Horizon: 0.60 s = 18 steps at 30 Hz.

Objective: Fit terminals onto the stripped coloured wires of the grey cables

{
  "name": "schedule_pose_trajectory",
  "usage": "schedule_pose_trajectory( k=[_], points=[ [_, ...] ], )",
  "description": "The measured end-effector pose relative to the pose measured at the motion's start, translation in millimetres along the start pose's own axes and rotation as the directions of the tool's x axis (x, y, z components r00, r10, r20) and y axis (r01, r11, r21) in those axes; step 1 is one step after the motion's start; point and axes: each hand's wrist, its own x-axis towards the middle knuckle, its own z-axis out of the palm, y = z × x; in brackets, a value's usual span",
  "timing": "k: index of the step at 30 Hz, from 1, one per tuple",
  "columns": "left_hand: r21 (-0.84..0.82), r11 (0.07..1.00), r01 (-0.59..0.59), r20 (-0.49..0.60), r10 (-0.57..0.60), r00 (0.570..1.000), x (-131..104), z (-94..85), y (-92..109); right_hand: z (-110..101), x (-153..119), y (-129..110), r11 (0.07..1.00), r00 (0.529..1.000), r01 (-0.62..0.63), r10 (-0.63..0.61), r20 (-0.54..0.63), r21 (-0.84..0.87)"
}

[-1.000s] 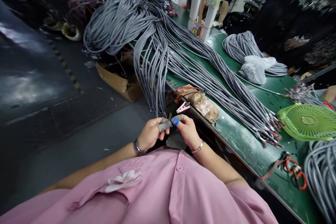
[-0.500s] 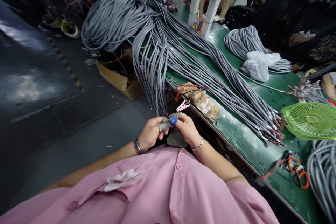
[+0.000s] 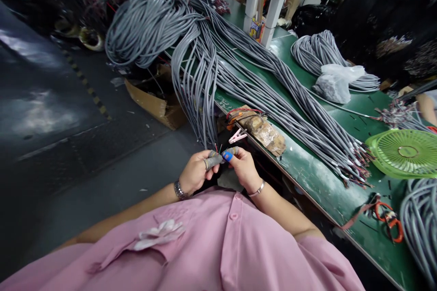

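Note:
Close in front of my body, my left hand (image 3: 199, 169) pinches the end of a grey cable (image 3: 205, 129), with thin wires, one red, poking out at the fingertips. Tape or finger covers wrap its thumb and forefinger. My right hand (image 3: 243, 168), with blue tape round the thumb, is closed in a pinch right beside it, on what looks like one of the thin wires; the tips hide most of it. Several grey cables hang over the table edge down to my hands. A pink clip (image 3: 238, 136) sits just above my right hand at the edge.
Long bundles of grey cable (image 3: 273, 66) lie along the green table (image 3: 307, 177). A cardboard piece wrapped in clear tape (image 3: 264, 134) lies near its edge. To the right are a green fan (image 3: 408, 152) and orange-handled scissors (image 3: 389, 222). A cardboard box (image 3: 150, 104) stands on the floor.
My right fingertips have moved slightly to the right, away from the left ones, and the thin wires show more between the hands. My left hand stays nearly in place.

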Motion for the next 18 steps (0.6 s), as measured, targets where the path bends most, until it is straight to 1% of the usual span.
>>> schedule_pose_trajectory(
  k=[5,9,11,14,16,18],
  points=[
    [-0.049,0.998,0.026,0.011,-0.025,1.0,1.6,-2.7,-1.0,1.0,-1.8,-2.3,0.999,1.0,-0.027,0.027,0.001,0.028],
    [-0.096,0.995,0.019,0.056,-0.014,0.998,2.6,-7.7,3.0,-5.4,0.7,1.1,0.982,0.997,-0.071,0.068,0.021,0.173],
    [-0.119,0.992,0.029,0.096,-0.017,0.995,2.9,-10.1,7.2,-11.0,5.0,2.1,0.964,0.996,-0.083,0.084,0.009,0.254],
    [-0.127,0.989,0.07,0.18,-0.046,0.983,4.3,-11.6,14.4,-18.9,15.3,-0.2,0.946,0.995,-0.1,0.104,0.004,0.307],
    [-0.128,0.985,0.118,0.246,-0.083,0.966,7.1,-11.0,19.0,-21.8,23.1,-3.9,0.943,0.994,-0.109,0.103,0.036,0.315],
    [-0.135,0.973,0.186,0.312,-0.136,0.94,11.9,-9.8,22.7,-22.4,29.9,-7.8,0.946,0.994,-0.093,0.072,0.08,0.31]
  ],
)
